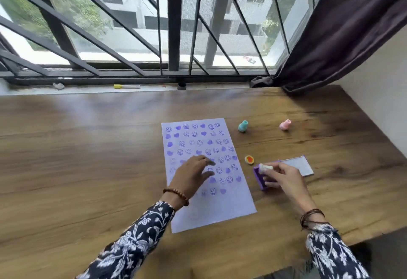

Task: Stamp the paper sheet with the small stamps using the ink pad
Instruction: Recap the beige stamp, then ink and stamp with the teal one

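Two hands: left hand (193,174) spread on paper sheet (207,175); right hand (284,178) clamps pale stamp (265,167), hiding ink pad (261,179).

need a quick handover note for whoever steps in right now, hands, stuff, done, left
Left hand: open, spread on the paper.
Right hand: holds a white stamp over the purple ink pad, lid open behind.
Teal stamp, pink stamp and an orange piece sit right of the paper.
Done: smiley and heart prints fill most of the sheet.
Left: the bare bottom strip.
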Tool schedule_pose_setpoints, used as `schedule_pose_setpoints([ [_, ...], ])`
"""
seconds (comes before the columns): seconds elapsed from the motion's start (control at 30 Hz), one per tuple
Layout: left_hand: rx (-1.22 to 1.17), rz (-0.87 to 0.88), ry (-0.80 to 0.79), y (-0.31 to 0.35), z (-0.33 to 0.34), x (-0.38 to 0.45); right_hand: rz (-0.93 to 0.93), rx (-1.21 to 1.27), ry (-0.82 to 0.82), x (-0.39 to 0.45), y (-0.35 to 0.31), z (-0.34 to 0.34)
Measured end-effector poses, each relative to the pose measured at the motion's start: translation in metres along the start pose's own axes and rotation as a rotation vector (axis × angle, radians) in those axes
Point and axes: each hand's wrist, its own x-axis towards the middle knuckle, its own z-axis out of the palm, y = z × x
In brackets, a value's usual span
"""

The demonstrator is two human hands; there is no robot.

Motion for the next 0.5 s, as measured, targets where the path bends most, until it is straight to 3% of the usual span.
schedule_pose_setpoints([
  [0.3, 0.098, 0.004, -0.178, 0.070, 0.065, 0.097, -0.054, 0.079, -0.075, 0.030, 0.009, -0.043],
  [0.4, 0.132, -0.010, -0.164, 0.077, 0.072, 0.104, -0.058, 0.109, -0.090, 0.038, 0.014, -0.052],
  [0.5, -0.159, -0.125, -0.031, 0.084, 0.074, 0.104, -0.115, 0.154, -0.093, 0.045, 0.018, -0.057],
])
